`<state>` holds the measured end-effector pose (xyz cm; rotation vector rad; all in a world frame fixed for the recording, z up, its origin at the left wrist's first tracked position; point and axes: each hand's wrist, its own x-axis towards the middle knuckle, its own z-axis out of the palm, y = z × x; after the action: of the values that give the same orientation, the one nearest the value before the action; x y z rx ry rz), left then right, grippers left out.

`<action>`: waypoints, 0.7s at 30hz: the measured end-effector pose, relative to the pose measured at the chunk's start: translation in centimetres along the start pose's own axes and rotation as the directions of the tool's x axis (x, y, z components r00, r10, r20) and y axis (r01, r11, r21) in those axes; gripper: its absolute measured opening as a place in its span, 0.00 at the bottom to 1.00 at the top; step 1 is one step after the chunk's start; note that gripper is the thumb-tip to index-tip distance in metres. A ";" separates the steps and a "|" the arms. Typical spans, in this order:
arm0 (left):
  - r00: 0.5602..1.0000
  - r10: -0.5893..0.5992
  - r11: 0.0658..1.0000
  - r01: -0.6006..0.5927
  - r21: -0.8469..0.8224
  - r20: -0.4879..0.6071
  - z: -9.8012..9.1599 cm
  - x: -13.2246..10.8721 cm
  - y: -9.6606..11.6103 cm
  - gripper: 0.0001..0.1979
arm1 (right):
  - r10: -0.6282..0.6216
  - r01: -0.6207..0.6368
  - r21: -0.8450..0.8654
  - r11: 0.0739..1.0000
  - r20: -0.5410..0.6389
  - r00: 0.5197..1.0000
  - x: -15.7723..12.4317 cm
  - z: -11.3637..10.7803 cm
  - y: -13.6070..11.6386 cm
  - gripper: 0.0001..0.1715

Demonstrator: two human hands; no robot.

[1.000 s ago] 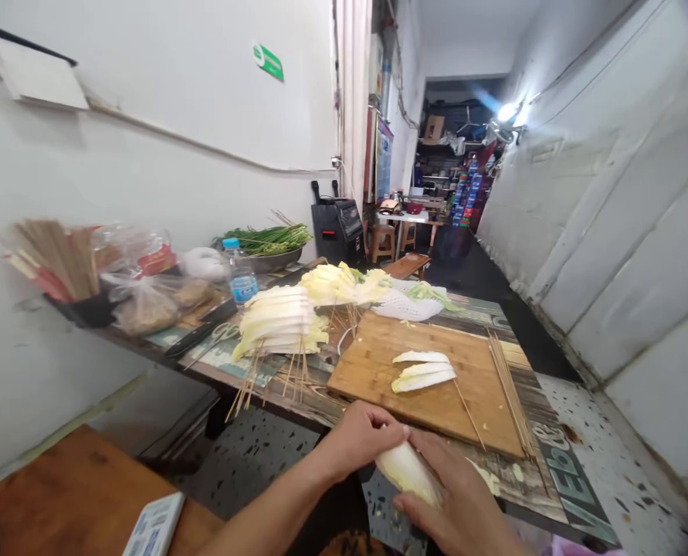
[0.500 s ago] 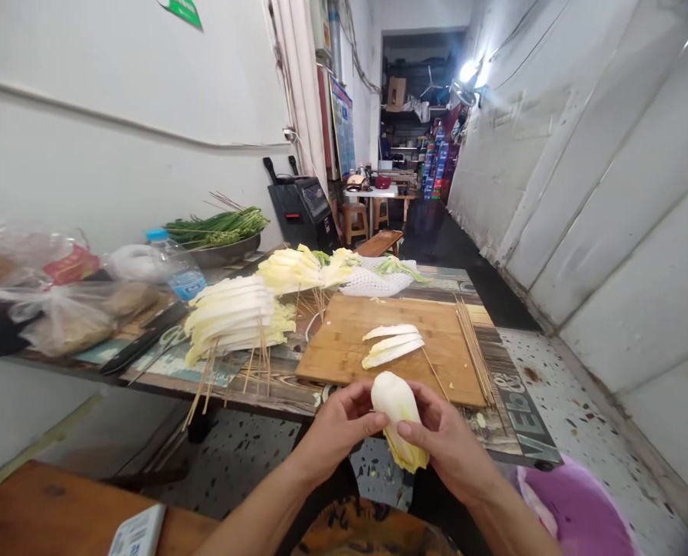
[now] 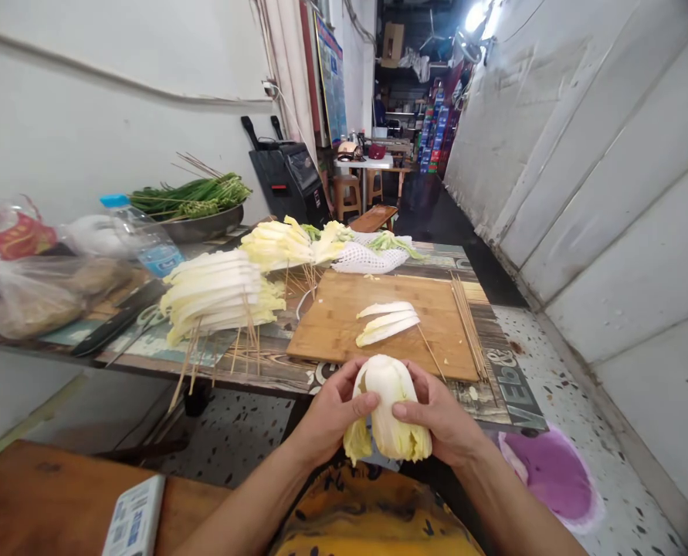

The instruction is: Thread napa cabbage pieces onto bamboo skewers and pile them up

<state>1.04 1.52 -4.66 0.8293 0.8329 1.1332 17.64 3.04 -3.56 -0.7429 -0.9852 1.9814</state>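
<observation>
Between my two hands is a small napa cabbage heart [image 3: 391,401], white end up and yellow leaf tips down, in front of the table edge. My left hand [image 3: 337,409] is closed on its left side, where one leaf stands apart from the rest. My right hand [image 3: 439,413] grips the right side, thumb across the front. Just beyond, cut cabbage strips [image 3: 387,323] on a bamboo skewer [image 3: 432,351] lie on the wooden cutting board [image 3: 332,324]. Loose skewers [image 3: 468,328] rest along the board's right edge.
Skewered cabbage leaves [image 3: 221,289] are piled left of the board, with more cabbage [image 3: 279,243] behind. Further left are scissors [image 3: 140,328], a knife [image 3: 117,316], a water bottle [image 3: 147,239] and a bowl of greens [image 3: 198,224]. A purple bin [image 3: 557,475] stands on the floor at right.
A leaf at the left of the cabbage heart has come away from the rest, and the cabbage looks wider. My hands are slightly further apart. The camera view has tilted down.
</observation>
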 end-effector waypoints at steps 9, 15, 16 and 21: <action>0.985 -0.172 0.981 0.170 -0.093 -0.012 -1.1 2.3 2.2 0.27 | 0.035 -0.041 -0.093 0.995 -0.056 0.998 3.0 -0.1 -0.8 0.23; 0.920 -0.363 0.907 0.385 -0.168 0.145 -4.1 4.6 4.4 0.20 | 0.111 -0.107 -0.201 0.974 0.013 0.994 5.6 -0.8 -4.1 0.13; 0.913 -0.375 0.902 0.400 -0.162 0.162 -4.4 4.9 4.5 0.21 | 0.120 -0.114 -0.197 0.974 0.018 0.993 6.0 -0.9 -4.5 0.13; 0.911 -0.365 0.895 0.400 -0.198 0.191 -5.0 5.3 4.9 0.23 | 0.141 -0.131 -0.144 0.981 0.064 0.988 6.8 -0.9 -5.1 0.15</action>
<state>-4.26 8.39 -3.26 0.5151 0.6846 0.7871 16.77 11.11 -0.79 -0.8386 -1.1530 2.0861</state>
